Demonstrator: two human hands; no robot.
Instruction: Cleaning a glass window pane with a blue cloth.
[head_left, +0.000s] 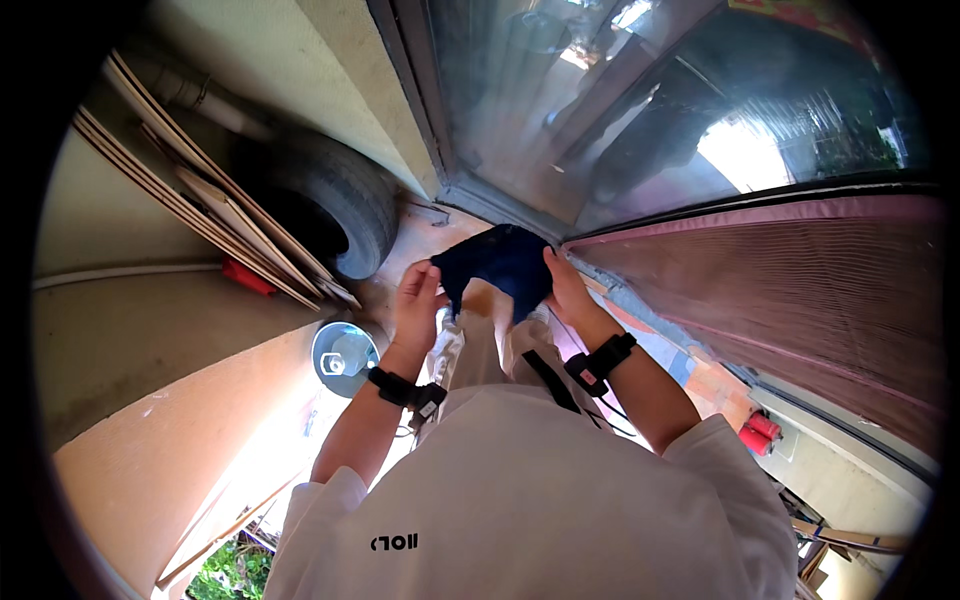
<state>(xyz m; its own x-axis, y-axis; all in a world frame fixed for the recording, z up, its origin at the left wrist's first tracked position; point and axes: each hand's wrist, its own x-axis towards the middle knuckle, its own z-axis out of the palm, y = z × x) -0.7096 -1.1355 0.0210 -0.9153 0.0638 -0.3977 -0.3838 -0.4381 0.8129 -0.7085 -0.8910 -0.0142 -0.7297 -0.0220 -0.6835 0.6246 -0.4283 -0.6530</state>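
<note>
A dark navy cloth (499, 259) is stretched between my two hands in front of my legs. My left hand (420, 296) grips its left edge, with the thumb uppermost. At the opposite edge my right hand (568, 285) holds the cloth with the thumb on top and the other fingers mostly hidden. Below the cloth's lower edge a pale, brownish patch (480, 298) shows between my knees; I cannot tell what it is. Each wrist wears a black strap with a small box.
A glass door (637, 97) with a pink mesh lower panel (787, 292) stands ahead and right. To the left, a tyre (360, 202) leans by the wall beside long wooden boards (217, 195). A bucket (346, 356) sits near my left forearm. Red cylinders (760, 433) lie far right.
</note>
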